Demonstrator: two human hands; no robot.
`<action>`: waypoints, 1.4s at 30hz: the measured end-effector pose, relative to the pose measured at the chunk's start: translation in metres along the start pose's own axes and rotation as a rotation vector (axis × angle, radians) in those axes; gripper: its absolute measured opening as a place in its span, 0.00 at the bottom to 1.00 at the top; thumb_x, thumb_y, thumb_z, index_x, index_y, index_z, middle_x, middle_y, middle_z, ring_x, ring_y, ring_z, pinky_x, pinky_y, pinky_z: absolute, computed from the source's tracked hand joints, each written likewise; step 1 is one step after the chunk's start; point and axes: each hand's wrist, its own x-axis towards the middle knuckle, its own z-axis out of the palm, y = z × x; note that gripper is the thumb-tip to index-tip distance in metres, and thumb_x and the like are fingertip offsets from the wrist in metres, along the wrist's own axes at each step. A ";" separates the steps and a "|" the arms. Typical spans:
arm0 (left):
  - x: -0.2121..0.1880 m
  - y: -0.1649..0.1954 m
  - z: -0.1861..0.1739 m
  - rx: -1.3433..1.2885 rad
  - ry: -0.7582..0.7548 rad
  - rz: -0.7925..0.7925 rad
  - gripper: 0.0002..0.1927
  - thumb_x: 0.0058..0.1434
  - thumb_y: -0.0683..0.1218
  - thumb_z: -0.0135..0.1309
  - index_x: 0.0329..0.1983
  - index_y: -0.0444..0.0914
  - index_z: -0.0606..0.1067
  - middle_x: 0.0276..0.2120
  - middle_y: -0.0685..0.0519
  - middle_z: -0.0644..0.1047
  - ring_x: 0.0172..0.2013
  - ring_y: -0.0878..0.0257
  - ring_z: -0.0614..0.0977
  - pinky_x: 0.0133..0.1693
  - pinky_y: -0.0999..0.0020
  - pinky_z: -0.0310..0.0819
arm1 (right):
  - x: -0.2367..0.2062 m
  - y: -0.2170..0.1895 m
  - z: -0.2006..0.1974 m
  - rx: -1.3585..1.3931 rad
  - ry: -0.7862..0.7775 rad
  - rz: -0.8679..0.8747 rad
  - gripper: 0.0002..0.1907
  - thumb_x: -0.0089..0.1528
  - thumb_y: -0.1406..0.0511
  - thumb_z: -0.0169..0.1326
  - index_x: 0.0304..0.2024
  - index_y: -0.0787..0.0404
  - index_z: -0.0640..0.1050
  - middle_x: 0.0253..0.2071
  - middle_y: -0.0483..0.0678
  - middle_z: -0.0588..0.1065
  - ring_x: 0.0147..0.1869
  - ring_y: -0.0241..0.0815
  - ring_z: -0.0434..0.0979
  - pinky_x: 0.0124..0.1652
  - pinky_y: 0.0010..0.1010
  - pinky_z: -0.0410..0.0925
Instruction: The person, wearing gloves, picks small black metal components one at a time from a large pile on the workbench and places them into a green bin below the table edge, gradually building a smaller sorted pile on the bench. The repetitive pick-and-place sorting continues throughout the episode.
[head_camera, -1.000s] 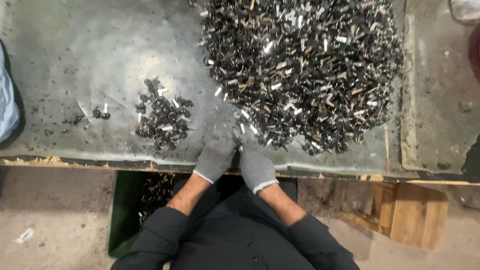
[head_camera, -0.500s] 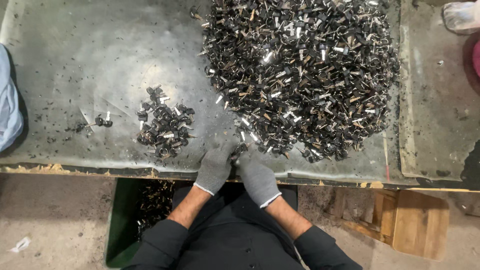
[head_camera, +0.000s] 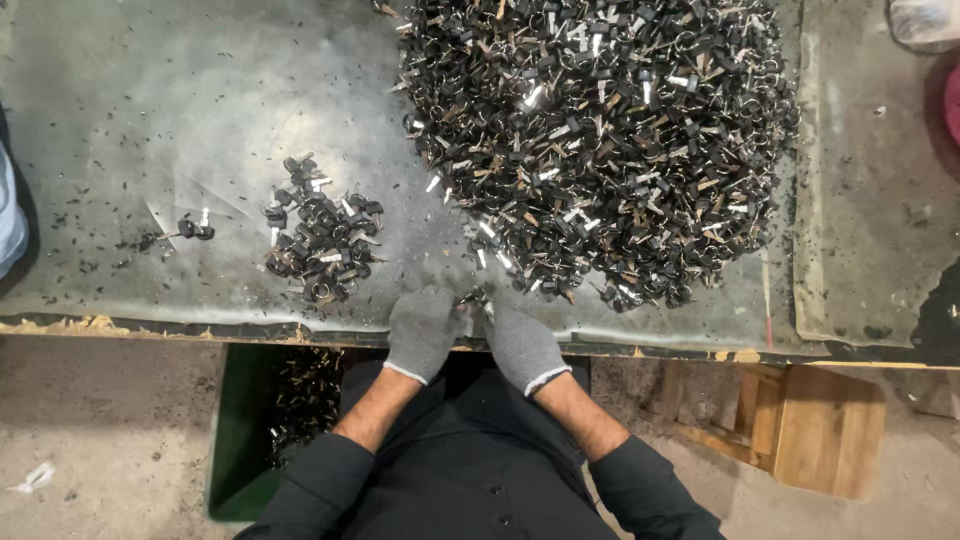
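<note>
Both gloved hands, left hand (head_camera: 421, 330) & right hand (head_camera: 522, 347), grip one small metal piece (head_camera: 474, 297) just below big pile (head_camera: 600, 140); best held firm near tabletop (head_camera: 150, 100) edge.

No packages, labels, signs or screens are showing in this view. Nothing with a printed face is lying on the surface (head_camera: 150, 90), and nothing of that kind is standing on the floor below it.
</note>
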 end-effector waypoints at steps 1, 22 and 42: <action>-0.001 -0.001 0.000 -0.026 -0.011 -0.031 0.08 0.48 0.44 0.62 0.29 0.38 0.75 0.25 0.46 0.75 0.27 0.46 0.78 0.31 0.50 0.71 | -0.002 -0.001 -0.001 -0.007 0.042 -0.072 0.14 0.67 0.61 0.47 0.51 0.64 0.70 0.35 0.62 0.78 0.39 0.63 0.83 0.36 0.51 0.74; 0.048 -0.006 0.002 -0.204 -0.295 -0.097 0.08 0.57 0.47 0.61 0.39 0.42 0.81 0.33 0.48 0.80 0.38 0.48 0.82 0.43 0.51 0.76 | 0.003 -0.018 0.003 0.017 0.016 -0.206 0.12 0.60 0.64 0.53 0.41 0.67 0.76 0.38 0.65 0.77 0.42 0.65 0.81 0.41 0.52 0.74; 0.018 -0.014 0.010 -0.019 -0.050 0.212 0.12 0.53 0.40 0.57 0.41 0.38 0.79 0.31 0.46 0.77 0.34 0.48 0.80 0.36 0.52 0.74 | 0.011 -0.019 -0.019 0.035 0.136 -0.081 0.36 0.64 0.66 0.50 0.71 0.71 0.54 0.32 0.64 0.80 0.32 0.62 0.81 0.30 0.50 0.72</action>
